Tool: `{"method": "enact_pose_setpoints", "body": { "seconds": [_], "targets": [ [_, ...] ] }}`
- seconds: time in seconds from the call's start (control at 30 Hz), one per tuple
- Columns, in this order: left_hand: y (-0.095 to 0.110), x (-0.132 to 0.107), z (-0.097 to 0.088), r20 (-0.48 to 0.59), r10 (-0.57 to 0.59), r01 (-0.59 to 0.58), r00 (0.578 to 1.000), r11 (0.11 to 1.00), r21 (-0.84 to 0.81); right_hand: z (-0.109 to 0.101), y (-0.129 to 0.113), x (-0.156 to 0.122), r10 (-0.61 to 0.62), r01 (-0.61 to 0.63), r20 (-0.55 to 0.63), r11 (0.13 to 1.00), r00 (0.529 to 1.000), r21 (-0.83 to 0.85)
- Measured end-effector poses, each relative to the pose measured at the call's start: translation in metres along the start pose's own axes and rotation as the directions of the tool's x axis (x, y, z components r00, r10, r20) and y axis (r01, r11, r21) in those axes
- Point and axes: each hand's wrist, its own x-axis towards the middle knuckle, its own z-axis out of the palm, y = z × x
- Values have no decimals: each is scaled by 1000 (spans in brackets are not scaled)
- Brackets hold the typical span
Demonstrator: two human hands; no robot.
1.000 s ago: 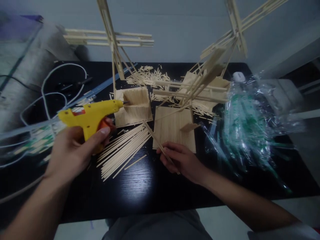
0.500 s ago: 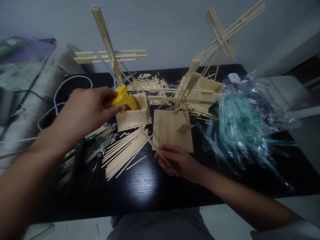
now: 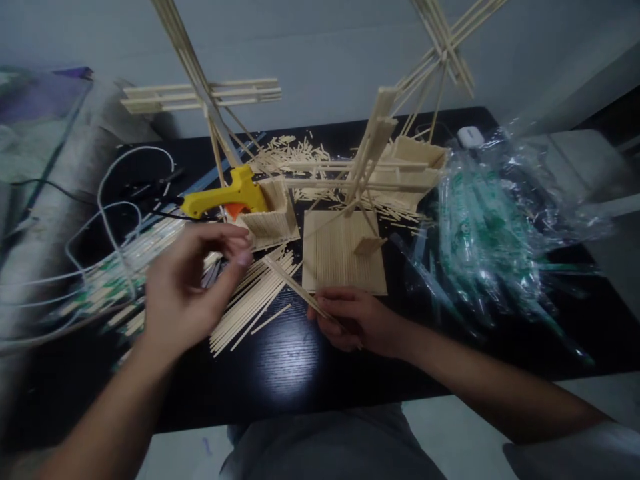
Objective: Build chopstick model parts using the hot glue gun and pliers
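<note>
My left hand point(image 3: 193, 283) hangs above the table, blurred a little, with thumb and fingers apart and nothing between them. Just beyond it a yellow hot glue gun point(image 3: 220, 199) with an orange trigger rests in a small box made of sticks point(image 3: 277, 223). My right hand point(image 3: 357, 320) is closed on a thin strip of wooden sticks point(image 3: 295, 285), slanting up to the left. Under its far end lies a fanned pile of loose sticks point(image 3: 250, 310). A flat square stick panel point(image 3: 333, 257) with a small upright piece lies behind my right hand.
Two windmill-like stick frames point(image 3: 205, 93) point(image 3: 443, 50) rise at the back. Short cut pieces point(image 3: 293, 155) are scattered between them. Green-printed plastic packaging point(image 3: 480, 227) covers the right side. White cables point(image 3: 103, 200) and wrapped sticks point(image 3: 133, 267) lie on the left.
My left hand has let go of the glue gun, which now rests in the stick box, and has drawn back toward me. My right hand keeps the strip. The view has shifted slightly.
</note>
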Motion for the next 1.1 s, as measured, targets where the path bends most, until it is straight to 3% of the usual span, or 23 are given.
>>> {"method": "enact_pose_setpoints", "body": {
  "seconds": [0.1, 0.17, 0.23, 0.6, 1.1],
  "targets": [
    [-9, -17, 11, 264, -168, 248, 950, 918, -308, 1, 0, 0, 6, -6, 18, 1000, 1000, -16],
    [-13, -23, 16, 431, -215, 393, 876, 837, -382, 2, -1, 0, 21, -20, 24, 1000, 999, -18],
    [-14, -26, 20, 527, -212, 468, 823, 779, -418, 2, -1, 0, 44, -44, 38, 999, 998, -8],
    [-21, -31, 28, 510, -287, 501, 811, 790, -353, 0, -4, -2, 98, -102, 113, 994, 989, 25],
    [-22, -29, 26, 533, -128, 368, 836, 852, -372, -3, 0, -1, 136, -150, 180, 987, 974, 65]
  ]
}}
